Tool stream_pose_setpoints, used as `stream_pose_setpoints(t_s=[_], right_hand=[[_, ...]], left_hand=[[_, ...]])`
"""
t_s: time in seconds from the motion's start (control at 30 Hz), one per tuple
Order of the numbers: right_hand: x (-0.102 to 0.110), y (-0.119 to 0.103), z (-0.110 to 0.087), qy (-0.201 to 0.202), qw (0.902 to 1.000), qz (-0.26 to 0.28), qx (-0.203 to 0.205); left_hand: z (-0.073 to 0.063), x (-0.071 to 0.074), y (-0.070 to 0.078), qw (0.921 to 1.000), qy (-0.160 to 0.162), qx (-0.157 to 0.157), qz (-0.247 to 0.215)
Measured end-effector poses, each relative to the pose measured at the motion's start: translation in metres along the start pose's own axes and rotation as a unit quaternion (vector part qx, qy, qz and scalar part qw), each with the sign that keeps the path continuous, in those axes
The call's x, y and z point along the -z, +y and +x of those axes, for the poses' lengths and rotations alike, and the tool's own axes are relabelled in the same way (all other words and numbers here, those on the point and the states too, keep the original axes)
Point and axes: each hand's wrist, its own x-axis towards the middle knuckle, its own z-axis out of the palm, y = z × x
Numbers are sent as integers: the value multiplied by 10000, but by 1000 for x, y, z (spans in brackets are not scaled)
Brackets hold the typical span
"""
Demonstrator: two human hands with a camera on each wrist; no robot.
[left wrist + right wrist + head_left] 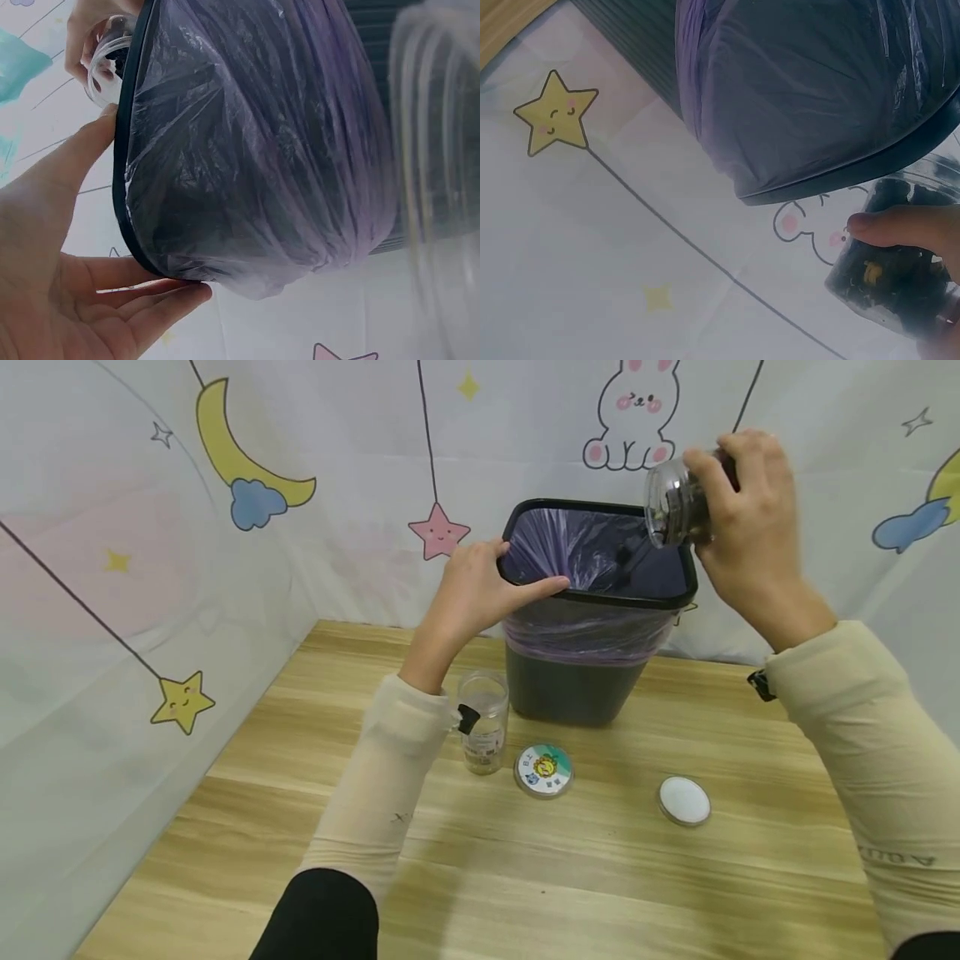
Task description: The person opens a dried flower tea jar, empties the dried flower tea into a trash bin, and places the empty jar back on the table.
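My right hand [757, 518] grips a clear plastic jar [667, 503] tipped on its side, its mouth facing left over the right rim of a trash can. Dark stuff with a yellowish bit fills part of the jar [889, 262] in the right wrist view. The trash can [573, 681] is dark grey, with a black rim and a translucent purple liner bag [555, 539]. My left hand [480, 581] holds its front left corner, thumb along the front rim and fingers at the left side. Small dark bits show against the liner below the jar mouth.
On the wooden table [592, 877], a second clear jar [483, 722] stands upright without a lid by my left sleeve. A round lid with a colourful label [543, 770] and a white-faced lid [684, 800] lie in front of the trash can. A printed cloth [360, 468] hangs behind.
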Motion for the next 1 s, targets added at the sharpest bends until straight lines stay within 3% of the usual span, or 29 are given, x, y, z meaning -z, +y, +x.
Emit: stream_pose_setpoints(t_s=[0.17, 0.27, 0.53, 1.0], right_hand=[[-1, 0, 0, -104, 9999, 19, 43], [-2, -1, 0, -165, 9999, 8, 48], [-1, 3, 2, -140, 9997, -139, 125], [-3, 5, 2, -207, 9987, -309, 339]], left_hand=[[6, 4, -4, 9995, -273, -146, 62], [9, 5, -6, 9984, -559, -35, 67], [16, 7, -2, 9932, -1000, 38, 602], [19, 10, -1, 9936, -1067, 103, 354]])
